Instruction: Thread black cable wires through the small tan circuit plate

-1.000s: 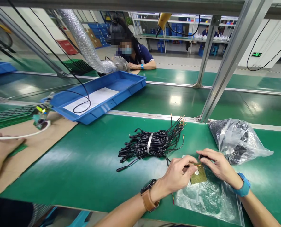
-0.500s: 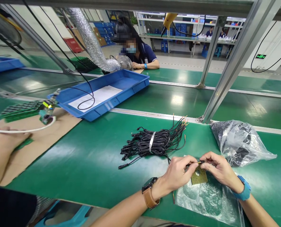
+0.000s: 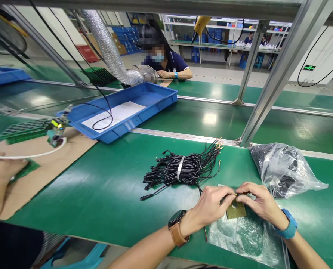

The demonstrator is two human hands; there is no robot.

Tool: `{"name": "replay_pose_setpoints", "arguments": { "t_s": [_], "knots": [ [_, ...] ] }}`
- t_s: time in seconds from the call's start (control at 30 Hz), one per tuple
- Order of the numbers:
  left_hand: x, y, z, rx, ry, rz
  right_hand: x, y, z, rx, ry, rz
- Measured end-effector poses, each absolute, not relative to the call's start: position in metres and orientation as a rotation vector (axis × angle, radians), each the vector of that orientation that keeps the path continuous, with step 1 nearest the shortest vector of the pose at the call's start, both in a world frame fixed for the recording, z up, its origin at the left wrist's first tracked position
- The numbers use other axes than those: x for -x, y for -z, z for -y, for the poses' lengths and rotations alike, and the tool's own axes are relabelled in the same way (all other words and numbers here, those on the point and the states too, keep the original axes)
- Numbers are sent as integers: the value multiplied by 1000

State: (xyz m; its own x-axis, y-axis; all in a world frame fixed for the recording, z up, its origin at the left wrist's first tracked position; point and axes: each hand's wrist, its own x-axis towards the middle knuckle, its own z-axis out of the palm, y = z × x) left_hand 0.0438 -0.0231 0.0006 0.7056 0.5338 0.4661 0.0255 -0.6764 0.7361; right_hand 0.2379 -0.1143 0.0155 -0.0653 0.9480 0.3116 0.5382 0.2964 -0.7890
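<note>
- The left forearm [image 3: 146,248] slants up and rightward from the lower edge.
- The left hand [image 3: 211,203] pinches with thumb and index finger, knuckles uppermost.
- The right forearm [image 3: 309,246] slants up and leftward.
- The right hand [image 3: 257,200] pinches too, its fingertips [image 3: 241,185] just beside the left's.

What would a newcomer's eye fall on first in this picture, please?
The bundle of black cables on the green bench likely comes first. Nearer and to its right, the left hand and right hand meet at a thin wire. Farther back, leftward, a long blue tray holds a white sheet.
</note>
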Motion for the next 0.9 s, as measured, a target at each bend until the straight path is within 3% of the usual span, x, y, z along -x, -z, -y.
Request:
{"name": "replay_pose_setpoints", "arguments": {
  "t_s": [0.27,0.9],
  "knots": [
    [-38,-5,15,-1996,-596,-471,-235,-8,112,1369,-557,1661],
    [-45,12,17,-2068,-760,-574,-219,12,107,1295,-533,1696]
  ]
}}
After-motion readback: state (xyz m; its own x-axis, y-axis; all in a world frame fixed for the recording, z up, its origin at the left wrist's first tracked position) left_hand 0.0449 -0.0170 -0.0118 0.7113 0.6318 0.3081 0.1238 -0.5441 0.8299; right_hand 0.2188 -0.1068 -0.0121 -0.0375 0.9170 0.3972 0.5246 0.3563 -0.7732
